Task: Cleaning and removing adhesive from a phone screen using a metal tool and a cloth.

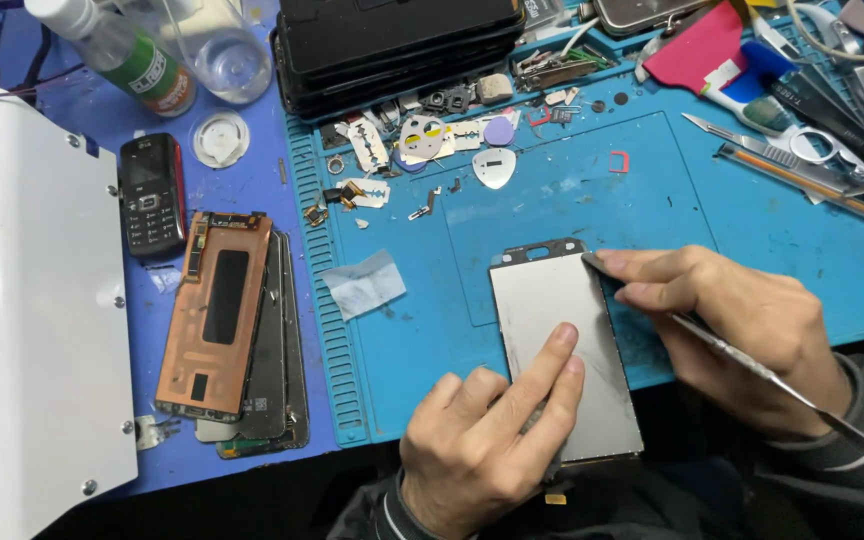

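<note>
A grey phone screen panel (552,310) lies back side up on the blue work mat (652,190), its near end over the table's front edge. My left hand (482,440) presses two fingers flat on the panel's lower half. My right hand (742,320) grips a thin metal blade tool (752,365) whose tip meets the panel's upper right edge.
Left of the mat lie a copper-backed display stack (222,320), a small black keypad phone (152,195) and a white machine (22,310). Small metal parts, picks and razor blades (422,145) are scattered at the back, with stacked black trays (392,45), bottles (142,60), tweezers and scissors (812,150).
</note>
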